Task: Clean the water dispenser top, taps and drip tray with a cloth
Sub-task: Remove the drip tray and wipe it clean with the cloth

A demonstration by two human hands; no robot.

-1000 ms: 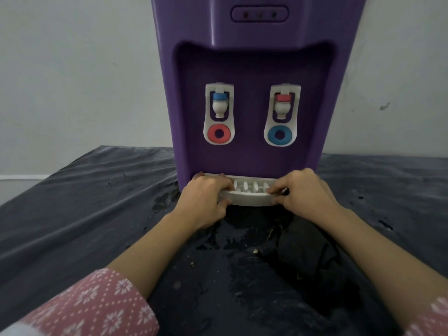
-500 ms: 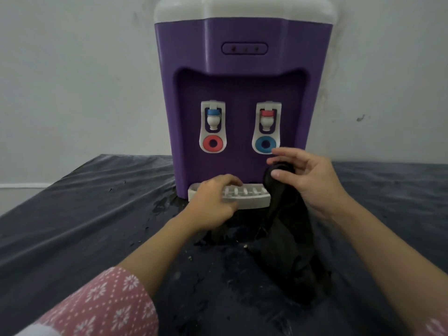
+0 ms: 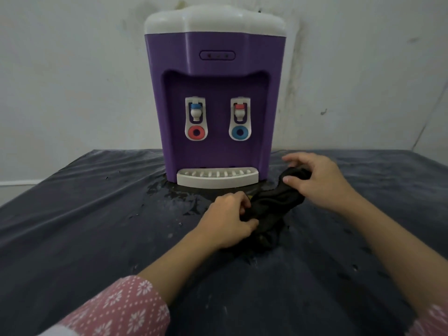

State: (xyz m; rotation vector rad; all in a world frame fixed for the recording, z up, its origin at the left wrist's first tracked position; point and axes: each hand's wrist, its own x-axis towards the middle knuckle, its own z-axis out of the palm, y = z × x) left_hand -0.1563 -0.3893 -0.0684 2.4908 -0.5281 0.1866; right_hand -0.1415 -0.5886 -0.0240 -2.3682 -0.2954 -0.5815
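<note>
A purple water dispenser (image 3: 215,76) with a white top (image 3: 214,19) stands against the wall. Two white taps sit in its recess: the left tap (image 3: 196,118) and the right tap (image 3: 240,118). The white slotted drip tray (image 3: 217,179) is seated at its base. In front and to the right lies a bunched black cloth (image 3: 271,207). My left hand (image 3: 228,221) grips the cloth's near end. My right hand (image 3: 315,178) holds its far end, thumb pressed on the fabric.
The dispenser stands on a dark, wrinkled plastic sheet (image 3: 84,214) covering the table. Water and small specks are spread on the sheet (image 3: 174,200) in front of the tray. A stained pale wall (image 3: 72,69) is behind.
Both hands left the drip tray, which now sits in the dispenser's base. The right hand took up the cloth, then the left hand joined it. The view pulled back, showing the white top.
</note>
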